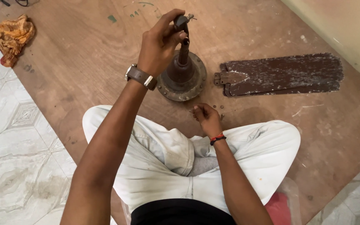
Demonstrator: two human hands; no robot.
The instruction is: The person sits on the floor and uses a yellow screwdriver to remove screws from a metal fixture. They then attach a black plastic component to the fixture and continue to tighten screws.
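A brown wooden board [246,37] lies over a tiled floor [17,137]. The left hand [159,46] has its fingers [169,21] pinched on the top of the rod [183,46] of a rusty fan motor [182,75], which stands upright on the board beside stacked blades [280,75]. The right hand [206,117], low by the knee, pinches something small among loose screws [221,107]. A slip could topple the motor or scatter the screws. The left arm is stretched forward, wrist bent.

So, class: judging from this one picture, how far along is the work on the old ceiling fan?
Done: the fan blades lie stacked on the wooden board, apart from the motor hub. In hand: the left hand grips the top of the rod standing in the hub; the right hand pinches something small near loose screws. Left: rod and hub remain joined.
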